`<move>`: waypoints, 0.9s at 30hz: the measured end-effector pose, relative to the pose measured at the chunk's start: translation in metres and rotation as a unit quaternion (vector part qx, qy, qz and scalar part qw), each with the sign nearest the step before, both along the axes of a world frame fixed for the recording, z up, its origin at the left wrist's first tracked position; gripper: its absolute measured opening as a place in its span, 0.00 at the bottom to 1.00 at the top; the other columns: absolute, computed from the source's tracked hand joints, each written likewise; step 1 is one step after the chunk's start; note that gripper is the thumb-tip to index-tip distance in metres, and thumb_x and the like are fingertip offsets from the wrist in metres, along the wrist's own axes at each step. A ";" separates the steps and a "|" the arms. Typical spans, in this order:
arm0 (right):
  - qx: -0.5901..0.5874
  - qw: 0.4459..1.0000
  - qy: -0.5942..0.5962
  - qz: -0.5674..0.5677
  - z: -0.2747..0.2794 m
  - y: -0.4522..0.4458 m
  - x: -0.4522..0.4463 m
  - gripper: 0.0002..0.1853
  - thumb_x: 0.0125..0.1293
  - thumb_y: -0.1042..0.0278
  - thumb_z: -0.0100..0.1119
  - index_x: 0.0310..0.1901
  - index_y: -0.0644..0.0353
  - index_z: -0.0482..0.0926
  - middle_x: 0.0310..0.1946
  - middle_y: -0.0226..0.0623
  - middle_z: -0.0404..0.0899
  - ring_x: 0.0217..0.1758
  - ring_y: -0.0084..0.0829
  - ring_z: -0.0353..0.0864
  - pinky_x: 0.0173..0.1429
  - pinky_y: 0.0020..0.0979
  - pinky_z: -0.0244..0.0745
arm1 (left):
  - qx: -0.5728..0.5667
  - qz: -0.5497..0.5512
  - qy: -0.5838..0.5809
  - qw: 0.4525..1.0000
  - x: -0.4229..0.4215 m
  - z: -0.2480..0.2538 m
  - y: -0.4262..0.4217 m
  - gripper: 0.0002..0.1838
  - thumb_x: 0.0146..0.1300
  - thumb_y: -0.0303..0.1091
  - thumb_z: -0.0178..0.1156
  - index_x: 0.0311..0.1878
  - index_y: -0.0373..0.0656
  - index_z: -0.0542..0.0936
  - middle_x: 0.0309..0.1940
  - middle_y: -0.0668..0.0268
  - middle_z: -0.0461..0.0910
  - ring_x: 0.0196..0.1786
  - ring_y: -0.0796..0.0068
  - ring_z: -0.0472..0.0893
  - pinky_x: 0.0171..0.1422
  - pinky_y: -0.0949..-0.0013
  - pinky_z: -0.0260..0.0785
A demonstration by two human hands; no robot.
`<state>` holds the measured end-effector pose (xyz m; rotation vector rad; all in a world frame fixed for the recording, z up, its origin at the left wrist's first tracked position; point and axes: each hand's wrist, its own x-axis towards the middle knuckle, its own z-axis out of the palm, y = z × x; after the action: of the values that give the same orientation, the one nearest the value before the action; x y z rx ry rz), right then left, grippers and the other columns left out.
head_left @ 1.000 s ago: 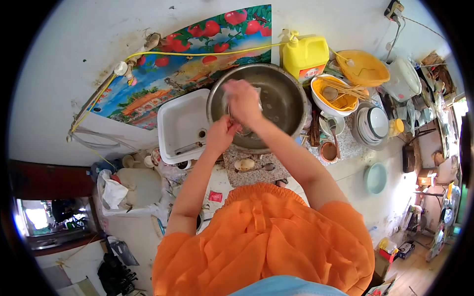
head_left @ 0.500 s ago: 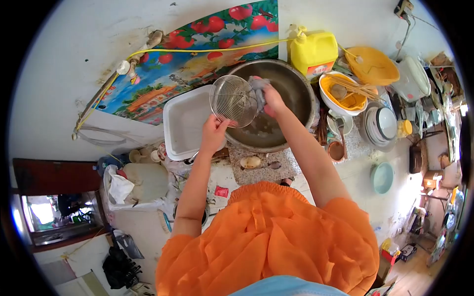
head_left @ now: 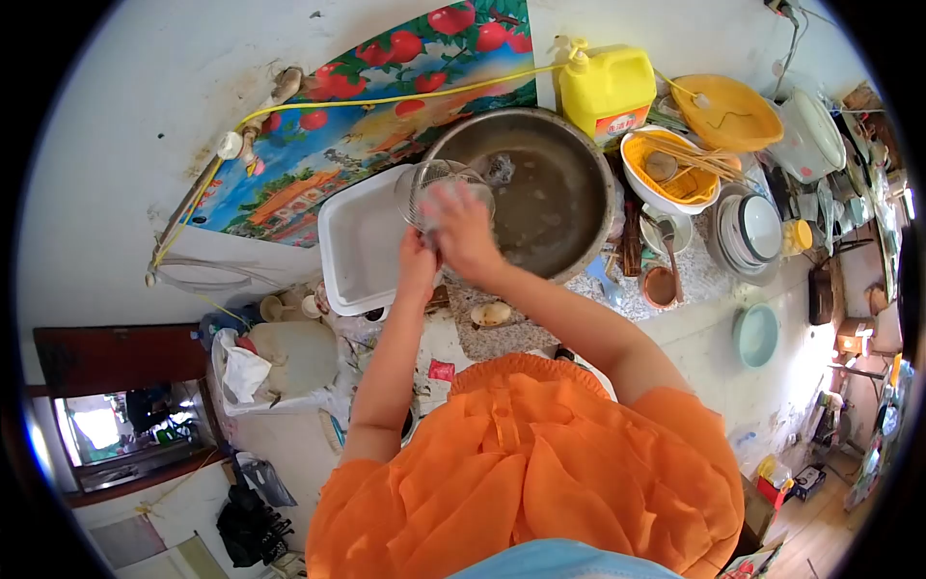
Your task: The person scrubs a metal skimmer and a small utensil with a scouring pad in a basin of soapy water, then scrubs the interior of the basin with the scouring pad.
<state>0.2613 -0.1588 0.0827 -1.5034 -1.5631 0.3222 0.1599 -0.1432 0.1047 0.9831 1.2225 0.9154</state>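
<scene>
Apparently, the left hand (head_left: 417,267) is closed on the near edge of the wire strainer (head_left: 415,185), which lies straight ahead of that grip, over the metal basin's (head_left: 609,198) left edge, beside the white tub (head_left: 328,261). The blurred right hand (head_left: 463,230) covers the strainer's face; I cannot tell its grip.

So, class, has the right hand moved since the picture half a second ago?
Yes: the right hand has moved left, from over the middle of the metal basin to its left side, overlapping the wire strainer.
</scene>
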 end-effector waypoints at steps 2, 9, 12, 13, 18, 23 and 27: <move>0.035 0.995 -0.088 -0.023 -0.002 -0.004 -0.001 0.21 0.58 0.65 0.47 0.55 0.51 0.71 0.62 0.45 0.60 0.64 0.48 0.58 0.64 0.40 0.55 | 0.022 -0.071 0.045 0.996 -0.010 -0.013 -0.004 0.04 0.63 0.28 0.50 0.39 0.42 0.67 0.18 0.72 0.69 0.14 0.86 0.62 0.16 0.79 0.51; 0.070 0.987 -0.087 -0.113 -0.022 0.017 -0.003 0.19 0.58 0.66 0.47 0.53 0.54 0.72 0.48 0.43 0.74 0.53 0.46 0.71 0.55 0.38 0.65 | 0.079 -0.173 0.138 0.972 -0.020 -0.034 0.018 0.04 0.62 0.28 0.52 0.36 0.40 0.67 0.18 0.71 0.71 0.13 0.87 0.61 0.15 0.79 0.51; -0.016 0.979 0.181 -0.093 -0.051 0.042 0.022 0.17 0.55 0.70 0.48 0.47 0.58 0.76 0.41 0.50 0.76 0.46 0.46 0.75 0.51 0.37 0.69 | 0.045 -0.205 0.156 0.965 -0.029 -0.053 0.020 0.05 0.61 0.28 0.53 0.36 0.40 0.67 0.17 0.71 0.70 0.12 0.87 0.61 0.15 0.79 0.50; -0.089 0.934 0.342 -0.050 -0.077 0.059 0.037 0.16 0.53 0.70 0.49 0.44 0.58 0.78 0.42 0.51 0.75 0.48 0.48 0.74 0.53 0.39 0.68 | 0.022 -0.214 0.142 0.966 -0.031 -0.053 0.018 0.05 0.61 0.27 0.53 0.36 0.40 0.67 0.16 0.72 0.70 0.12 0.87 0.61 0.15 0.80 0.51; -0.242 0.958 0.035 -0.152 -0.177 0.105 0.161 0.12 0.55 0.69 0.49 0.39 0.61 0.77 0.38 0.51 0.76 0.44 0.49 0.75 0.48 0.41 0.71 | -0.048 -0.198 0.140 0.969 -0.037 -0.040 0.026 0.04 0.63 0.25 0.48 0.40 0.40 0.66 0.35 0.59 0.81 0.12 0.88 0.59 0.14 0.81 0.49; -0.355 0.869 -0.338 -0.067 -0.202 0.078 0.107 0.22 0.62 0.61 0.46 0.59 0.49 0.64 0.63 0.38 0.55 0.64 0.49 0.53 0.56 0.58 0.57 | -0.042 -0.183 0.162 0.969 -0.044 -0.062 0.033 0.05 0.63 0.25 0.47 0.41 0.40 0.66 0.34 0.59 0.81 0.13 0.88 0.57 0.15 0.82 0.49; -0.287 0.927 -0.219 -0.102 -0.233 0.087 0.125 0.24 0.61 0.62 0.49 0.60 0.46 0.64 0.64 0.37 0.54 0.64 0.49 0.52 0.55 0.56 0.59 | -0.042 -0.212 0.207 0.954 -0.039 -0.066 0.044 0.03 0.62 0.26 0.49 0.36 0.38 0.66 0.33 0.62 0.82 0.19 0.86 0.69 0.22 0.79 0.59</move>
<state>0.3865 -0.0713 -0.1506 -2.3039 -1.7152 0.3594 0.1208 -0.0991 0.0386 1.3471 1.3099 0.3235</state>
